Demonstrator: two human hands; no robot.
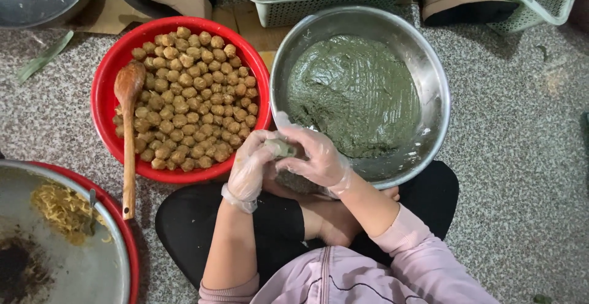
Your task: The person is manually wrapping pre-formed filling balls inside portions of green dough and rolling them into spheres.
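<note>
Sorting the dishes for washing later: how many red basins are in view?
2. One red basin holds brown balls at upper left; another red basin sits under the metal pan at lower left, mostly hidden.

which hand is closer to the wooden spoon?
Left. The left hand is just right of the wooden spoon in the red basin; the right hand sits farther right, over the steel bowl.

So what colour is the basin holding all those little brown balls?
Red basin, seen clearly in the head view.

Sat on a speckled grey granite floor (527, 157); beyond that floor's far edge, pale green slatted plastic crates (319, 3); flattened brown cardboard (116, 9) at its upper left; lit evenly, without hard shadows.
</note>
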